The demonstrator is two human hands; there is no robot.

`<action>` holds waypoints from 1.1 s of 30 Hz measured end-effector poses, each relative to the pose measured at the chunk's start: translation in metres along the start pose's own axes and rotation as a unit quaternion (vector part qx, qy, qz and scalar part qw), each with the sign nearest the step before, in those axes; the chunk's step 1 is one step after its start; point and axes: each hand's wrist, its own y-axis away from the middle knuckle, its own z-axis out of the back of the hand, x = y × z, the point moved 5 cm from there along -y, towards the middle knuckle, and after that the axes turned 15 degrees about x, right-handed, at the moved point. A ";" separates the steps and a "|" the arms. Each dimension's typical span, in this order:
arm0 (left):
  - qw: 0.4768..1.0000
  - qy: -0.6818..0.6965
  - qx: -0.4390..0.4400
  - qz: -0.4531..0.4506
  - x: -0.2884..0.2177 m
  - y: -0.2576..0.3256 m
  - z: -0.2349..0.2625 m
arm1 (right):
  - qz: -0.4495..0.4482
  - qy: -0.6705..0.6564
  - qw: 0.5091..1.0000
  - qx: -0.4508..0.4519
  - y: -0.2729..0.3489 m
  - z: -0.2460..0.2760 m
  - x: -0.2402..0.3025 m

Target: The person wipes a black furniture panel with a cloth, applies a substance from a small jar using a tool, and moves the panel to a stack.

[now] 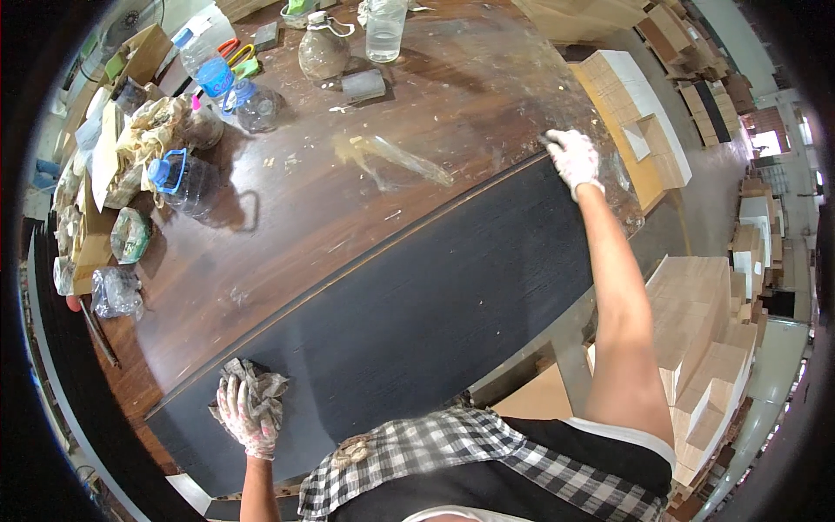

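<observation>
Left gloved hand (239, 413) holds crumpled grey rag (269, 391) on black board (426, 296); right gloved hand (574, 161) at board's far right corner; brown table (278, 239) beneath.

The panel (417, 304) lies on the table (287, 213), bottles (257, 111) behind it at left, stacks (691, 300) at right.

It's bright in here. Light makes a pale shine on the bench (296, 230), but only a faint one on the black board (435, 296). The blue-handled bottle (198, 193) drops a dark shadow on the bench. Far to the bench's right, I see an opening (766, 143) glowing white. Boxes (691, 304) there look bent.
</observation>
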 end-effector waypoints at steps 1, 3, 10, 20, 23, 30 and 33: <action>1.000 0.004 -0.006 -0.005 0.001 0.001 0.000 | -0.061 -0.006 0.998 0.011 -0.007 0.004 -0.017; 1.000 0.003 -0.002 0.005 0.001 0.003 -0.002 | -0.091 -0.059 0.994 -0.015 -0.006 0.009 -0.031; 1.000 0.008 -0.007 -0.013 -0.003 0.002 0.005 | 0.004 -0.096 0.995 -0.038 0.041 -0.012 0.061; 1.000 0.010 -0.007 -0.014 -0.003 -0.002 0.005 | 0.315 -0.123 0.941 -0.008 0.149 -0.017 0.278; 1.000 0.000 -0.009 0.001 -0.007 0.002 0.006 | 0.206 -0.080 0.975 0.031 0.102 -0.003 0.198; 1.000 -0.018 -0.008 -0.004 -0.002 0.000 0.001 | -0.063 -0.072 0.995 -0.005 -0.014 0.004 -0.043; 0.999 -0.042 -0.016 0.011 -0.003 0.003 0.003 | -0.059 -0.117 0.991 -0.013 -0.005 0.000 -0.024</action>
